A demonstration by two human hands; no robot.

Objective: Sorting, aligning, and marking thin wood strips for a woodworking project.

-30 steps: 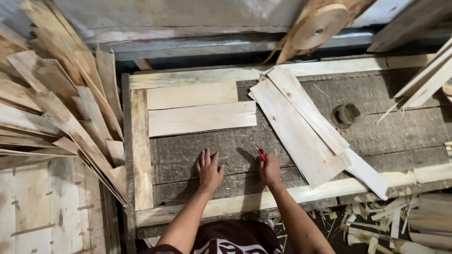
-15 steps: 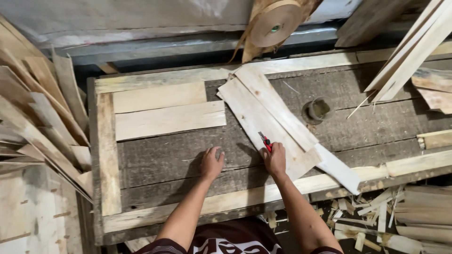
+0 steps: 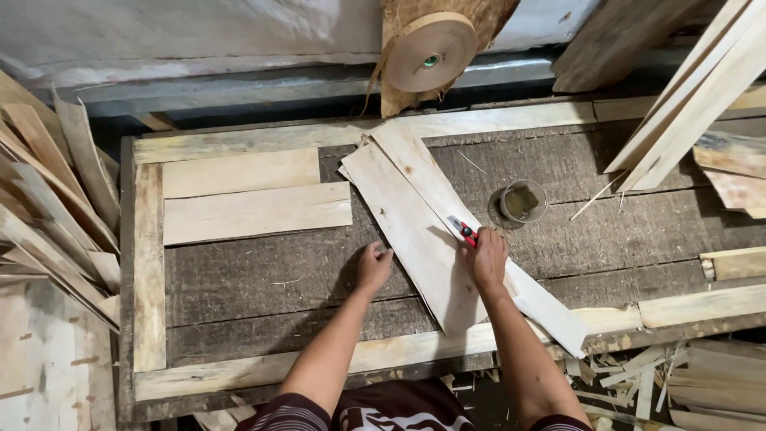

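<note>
While the right hand grips a red knife on the slanted plank, the left hand, seemingly curled empty, touches its edge

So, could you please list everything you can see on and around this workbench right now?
bench: one, dark grey wood, centre
frame strips: pale wood, along the bench edges
short boards: two, pale, flat side by side, upper left of bench
veneer sheets: at least two, pale, overlapping, diagonal across the middle
cutter: one, red, on the sheets
tin: one, round, dark inside, right of the sheets
tape roll: one, brown, hanging above the bench
left stack: many pale veneer strips, left
right strips: several pale, leaning, upper right
offcuts: many, pale, lower right
left hand: on the bench at the sheets' edge
right hand: on the sheets, holding the cutter
</note>
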